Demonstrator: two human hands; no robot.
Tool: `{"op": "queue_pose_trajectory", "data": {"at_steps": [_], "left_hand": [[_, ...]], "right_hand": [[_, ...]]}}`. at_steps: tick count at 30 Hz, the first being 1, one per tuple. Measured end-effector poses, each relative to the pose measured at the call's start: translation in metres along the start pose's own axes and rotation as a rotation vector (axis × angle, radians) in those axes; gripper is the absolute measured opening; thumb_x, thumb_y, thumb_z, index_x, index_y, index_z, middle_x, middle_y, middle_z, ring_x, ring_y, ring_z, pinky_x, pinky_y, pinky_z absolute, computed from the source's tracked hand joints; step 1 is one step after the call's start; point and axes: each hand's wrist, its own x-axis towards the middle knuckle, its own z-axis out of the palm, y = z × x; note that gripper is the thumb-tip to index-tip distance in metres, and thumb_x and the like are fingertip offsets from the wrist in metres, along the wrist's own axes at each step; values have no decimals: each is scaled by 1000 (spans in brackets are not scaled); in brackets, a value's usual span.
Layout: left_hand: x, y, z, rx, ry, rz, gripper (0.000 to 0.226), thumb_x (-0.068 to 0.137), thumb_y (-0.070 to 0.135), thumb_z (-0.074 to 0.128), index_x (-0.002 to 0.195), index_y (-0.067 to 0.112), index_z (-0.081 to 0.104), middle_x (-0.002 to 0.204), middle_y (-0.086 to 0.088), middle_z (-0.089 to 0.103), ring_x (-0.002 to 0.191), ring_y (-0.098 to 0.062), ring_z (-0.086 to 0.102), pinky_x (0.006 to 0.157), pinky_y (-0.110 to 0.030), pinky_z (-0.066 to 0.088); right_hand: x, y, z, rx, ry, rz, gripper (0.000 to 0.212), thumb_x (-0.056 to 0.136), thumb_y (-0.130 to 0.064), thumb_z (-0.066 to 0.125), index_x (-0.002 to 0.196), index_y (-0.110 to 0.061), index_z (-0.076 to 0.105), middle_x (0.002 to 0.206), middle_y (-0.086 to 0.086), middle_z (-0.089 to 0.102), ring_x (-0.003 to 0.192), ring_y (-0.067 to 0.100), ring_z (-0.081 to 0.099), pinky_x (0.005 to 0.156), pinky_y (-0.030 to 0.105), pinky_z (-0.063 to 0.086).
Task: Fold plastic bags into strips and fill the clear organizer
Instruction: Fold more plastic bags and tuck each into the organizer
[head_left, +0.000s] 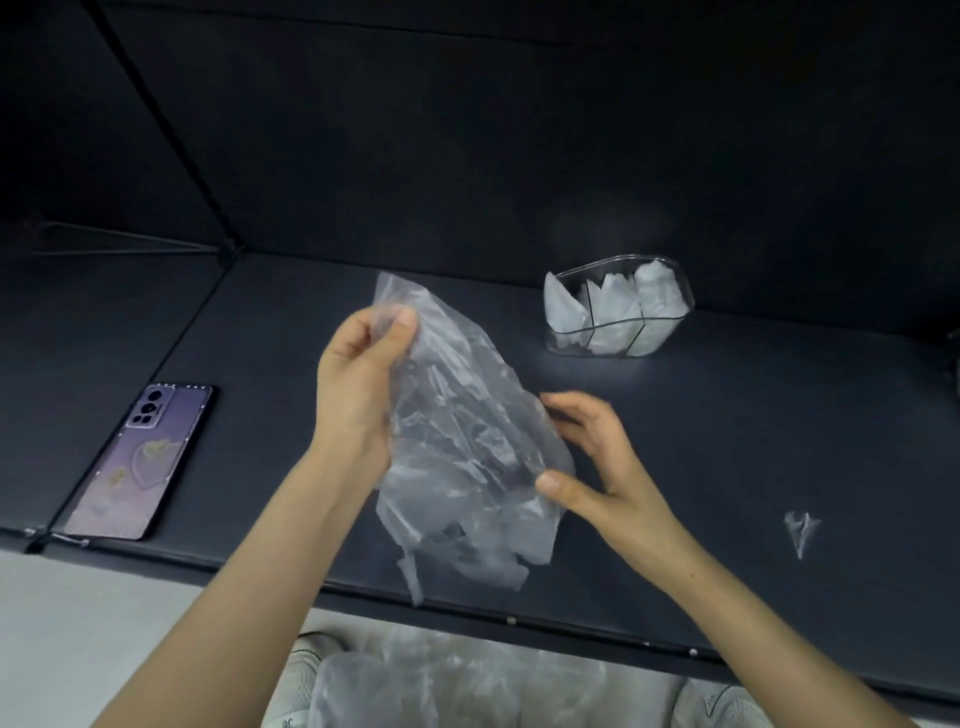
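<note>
Grey-white, crumpled and not yet folded, the plastic bag (467, 441) hangs above the table (727, 415) edge. Our left hand (358, 374) pinches its top corner; our right hand (597, 467) holds its side between thumb and loosely curved fingers. Behind, the clear organizer (563, 345) already holds folded bags (660, 296) in three compartments. Loose bags (441, 680) remain below.

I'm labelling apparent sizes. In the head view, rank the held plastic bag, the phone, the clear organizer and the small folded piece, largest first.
1. plastic bag, though held nearer the camera.
2. phone and clear organizer: too alike to rank.
3. small folded piece.
</note>
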Motion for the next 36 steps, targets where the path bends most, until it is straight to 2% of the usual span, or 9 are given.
{"op": "queue_pose_trajectory", "data": {"at_steps": [2,5,11,17,21,26,30,34,36], "left_hand": [[5,1,-3,-69,44,-23,18,89,13,66,74,20,62,76,4,64,72,-11,63,75,-33,56],[11,1,-7,-154,87,-45,17,91,13,64,76,19,59,78,3,64,69,-10,65,67,-29,58],[23,-1,-26,-229,124,-121,22,88,17,68,68,24,63,84,4,65,91,-19,62,101,-48,48],[28,3,-48,-286,66,-168,9,78,21,68,79,19,59,74,5,62,67,-11,63,63,-24,55],[27,0,-51,-12,149,-63,12,91,27,63,82,20,61,71,8,66,61,-6,64,53,-18,51],[27,-6,-52,188,182,126,17,95,26,61,77,23,62,73,9,61,63,-5,55,60,-20,49],[30,-17,-51,523,213,358,18,99,28,53,81,28,54,71,10,54,58,3,51,58,-9,41],[37,-35,-49,708,242,425,16,100,29,51,89,18,52,71,8,52,63,-4,48,62,-22,44],[43,-45,-44,757,241,393,17,101,27,50,90,14,51,68,6,51,60,-9,48,63,-32,45]], "right_hand": [[-1,2,1,-24,-12,-34,60,73,-53,70,125,-37,47,139,-20,42,134,-1,37,108,20,35],[3,7,5,-92,12,-34,53,71,-48,71,120,-38,52,136,-25,40,130,-8,36,100,6,30],[11,20,3,-94,158,-6,13,78,-36,67,84,-26,71,113,-20,60,113,-3,54,92,7,36],[11,23,-20,27,192,57,20,71,-31,71,74,-11,72,88,6,70,83,16,64,79,28,48],[12,22,-33,87,114,166,20,62,-34,76,69,-16,72,71,2,68,70,13,61,67,21,48],[11,21,-49,25,80,234,26,59,-28,78,77,-10,73,79,3,73,75,11,68,70,17,52],[7,14,-65,9,3,270,23,60,-19,77,81,-10,74,83,4,75,77,8,70,70,13,51],[10,13,-82,86,150,282,24,58,-14,77,82,-11,73,79,2,74,72,9,67,67,14,53],[15,16,-86,-88,303,286,32,62,-20,81,92,-17,71,89,1,71,79,11,64,73,17,53]]}}
